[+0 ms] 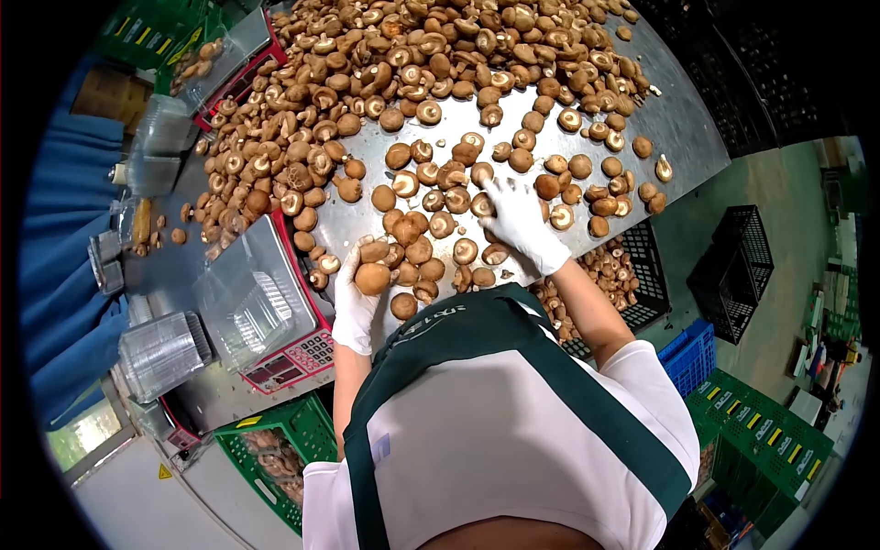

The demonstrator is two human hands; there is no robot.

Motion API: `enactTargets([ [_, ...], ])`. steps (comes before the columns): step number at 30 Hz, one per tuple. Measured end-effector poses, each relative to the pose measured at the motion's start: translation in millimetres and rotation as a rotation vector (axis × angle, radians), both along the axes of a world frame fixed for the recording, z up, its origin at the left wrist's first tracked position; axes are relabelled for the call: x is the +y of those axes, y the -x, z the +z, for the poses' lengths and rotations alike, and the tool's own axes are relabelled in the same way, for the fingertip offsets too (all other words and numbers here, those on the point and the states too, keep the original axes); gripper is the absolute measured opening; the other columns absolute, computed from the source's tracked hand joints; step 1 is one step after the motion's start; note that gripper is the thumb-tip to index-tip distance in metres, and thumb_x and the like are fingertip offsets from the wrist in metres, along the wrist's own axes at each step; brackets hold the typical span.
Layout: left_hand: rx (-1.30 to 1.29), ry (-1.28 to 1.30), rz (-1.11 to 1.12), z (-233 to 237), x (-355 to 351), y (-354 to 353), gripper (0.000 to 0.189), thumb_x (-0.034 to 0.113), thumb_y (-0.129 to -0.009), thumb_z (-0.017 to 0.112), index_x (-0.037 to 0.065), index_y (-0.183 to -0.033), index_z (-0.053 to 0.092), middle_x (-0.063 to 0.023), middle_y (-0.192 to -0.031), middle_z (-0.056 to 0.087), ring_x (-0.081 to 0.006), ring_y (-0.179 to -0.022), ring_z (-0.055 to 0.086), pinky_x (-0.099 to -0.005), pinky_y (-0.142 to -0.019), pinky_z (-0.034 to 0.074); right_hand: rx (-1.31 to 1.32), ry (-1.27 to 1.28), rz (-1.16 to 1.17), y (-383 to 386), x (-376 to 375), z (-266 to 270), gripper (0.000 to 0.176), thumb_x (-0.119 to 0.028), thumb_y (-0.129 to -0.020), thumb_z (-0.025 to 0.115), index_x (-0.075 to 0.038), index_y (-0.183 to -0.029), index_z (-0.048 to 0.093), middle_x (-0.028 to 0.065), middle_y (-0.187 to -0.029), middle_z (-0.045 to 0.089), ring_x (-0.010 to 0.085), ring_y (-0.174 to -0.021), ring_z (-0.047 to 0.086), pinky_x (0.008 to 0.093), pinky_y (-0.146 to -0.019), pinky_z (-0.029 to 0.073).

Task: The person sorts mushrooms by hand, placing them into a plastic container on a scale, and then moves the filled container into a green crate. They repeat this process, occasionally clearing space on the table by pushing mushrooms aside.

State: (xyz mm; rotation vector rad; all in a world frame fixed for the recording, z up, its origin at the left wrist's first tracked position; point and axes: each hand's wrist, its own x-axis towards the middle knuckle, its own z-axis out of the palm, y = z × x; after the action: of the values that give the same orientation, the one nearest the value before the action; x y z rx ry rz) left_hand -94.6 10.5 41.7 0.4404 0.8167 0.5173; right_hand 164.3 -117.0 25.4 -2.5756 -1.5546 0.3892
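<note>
My left hand (350, 302), in a white glove, is closed around a brown shiitake mushroom (372, 279); a second cap (374, 250) shows by its fingertips. My right hand (519, 220), gloved too, reaches over the metal table with its fingers stretched out. Its fingertips are at a few mushrooms (481, 203), and I see nothing held in it. Between both hands lie several loose mushrooms (407, 229), some cap up, others showing pale gills and stems.
A big heap of mushrooms (403, 55) covers the far side of the metal table (683, 128). At left stand a red scale (289, 362) with a clear tray (261, 298) on it and stacked clear trays (163, 353). A black crate (646, 275) of mushrooms sits below the right edge.
</note>
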Motion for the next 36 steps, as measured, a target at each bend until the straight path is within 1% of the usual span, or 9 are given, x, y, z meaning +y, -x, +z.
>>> enactTargets([
  [3,-0.002,-0.031,-0.005,8.6,4.0,-1.6,0.032,0.03,-0.091,0.051,0.008,-0.114,0.052,-0.0117,-0.112,0.058,-0.0276,-0.099,0.058,-0.0437,-0.074,0.052,0.1,-0.29,0.141,2.2,-23.3,-16.2,0.05,-0.031,-0.075,0.064,-0.008,-0.119,0.054,0.011,-0.112,0.057,0.0306,-0.105,0.05,0.0424,-0.09,0.04],
  [6,-0.019,-0.05,0.036,6.7,10.8,4.0,0.032,0.027,-0.091,0.051,0.006,-0.114,0.052,-0.0137,-0.112,0.058,-0.0299,-0.1,0.058,-0.0441,-0.078,0.052,0.14,-0.389,-0.117,-5.3,-33.0,-2.7,0.041,-0.022,-0.076,0.064,-0.007,-0.113,0.058,0.0128,-0.105,0.062,0.0299,-0.103,0.054,0.0387,-0.091,0.042],
  [13,-0.019,-0.04,0.058,6.4,10.8,3.1,0.032,0.028,-0.091,0.051,0.005,-0.113,0.053,-0.0159,-0.112,0.059,-0.0286,-0.094,0.06,-0.0429,-0.074,0.053,0.131,-0.353,-0.235,-20.8,-27.3,17.0,0.028,-0.019,-0.075,0.064,-0.007,-0.1,0.064,0.01,-0.096,0.064,0.0277,-0.092,0.058,0.0371,-0.08,0.047],
  [18,-0.032,-0.037,0.027,3.5,6.2,-1.6,0.033,0.028,-0.09,0.052,0.005,-0.114,0.052,-0.0156,-0.113,0.058,-0.0293,-0.096,0.059,-0.0419,-0.077,0.052,0.095,-0.446,0.377,29.9,9.7,-13.7,0.032,-0.011,-0.069,0.062,-0.008,-0.101,0.059,0.0078,-0.091,0.062,0.0273,-0.076,0.059,0.037,-0.066,0.05],
  [21,-0.028,-0.03,0.013,6.2,2.1,-2.8,0.033,0.027,-0.09,0.052,0.005,-0.114,0.052,-0.0156,-0.114,0.057,-0.0294,-0.099,0.059,-0.0421,-0.076,0.053,0.174,-0.48,0.329,47.2,27.7,-26.8,0.022,-0.014,-0.075,0.06,-0.008,-0.096,0.061,0.0095,-0.089,0.062,0.0302,-0.075,0.058,0.0389,-0.065,0.049],
  [25,0.003,-0.002,-0.005,9.2,-5.3,-3.9,0.033,0.029,-0.091,0.05,0.007,-0.115,0.051,-0.0111,-0.108,0.058,-0.0265,-0.094,0.059,-0.0404,-0.071,0.053,0.557,-0.53,0.055,41.2,29.7,-30.5,0.023,-0.022,-0.081,0.062,-0.006,-0.098,0.062,0.0143,-0.079,0.064,0.0277,-0.069,0.061,0.0349,-0.064,0.05],
  [29,-0.008,0.039,-0.072,8.3,-14.6,-11.4,0.035,0.031,-0.093,0.046,0.005,-0.116,0.05,-0.0132,-0.108,0.058,-0.027,-0.093,0.06,-0.0402,-0.067,0.054,1.58,-0.395,-0.515,32.9,20.3,-11.7,0.023,-0.02,-0.09,0.057,0.001,-0.098,0.06,0.003,-0.081,0.061,0.0069,-0.061,0.056,0.0185,-0.056,0.047],
  [34,-0.103,0.089,-0.285,2.0,-21.1,-25.1,0.049,0.044,-0.094,0.04,0.004,-0.122,0.046,-0.0131,-0.114,0.056,-0.025,-0.098,0.058,-0.0367,-0.076,0.052,1.961,-0.482,-0.577,43.0,9.8,14.5,0.022,-0.02,-0.092,0.052,0.001,-0.097,0.059,0.0057,-0.083,0.061,0.0092,-0.062,0.059,0.0197,-0.055,0.047],
  [36,-0.181,0.132,-0.373,-1.3,-20.0,-27.9,0.059,0.052,-0.092,0.038,0.004,-0.126,0.043,-0.0132,-0.119,0.054,-0.0255,-0.103,0.056,-0.037,-0.085,0.049,1.701,-0.402,-0.448,54.7,8.9,27.9,0.023,-0.021,-0.09,0.055,0.0,-0.097,0.06,0.0064,-0.08,0.063,0.0105,-0.061,0.06,0.0222,-0.056,0.048],
])
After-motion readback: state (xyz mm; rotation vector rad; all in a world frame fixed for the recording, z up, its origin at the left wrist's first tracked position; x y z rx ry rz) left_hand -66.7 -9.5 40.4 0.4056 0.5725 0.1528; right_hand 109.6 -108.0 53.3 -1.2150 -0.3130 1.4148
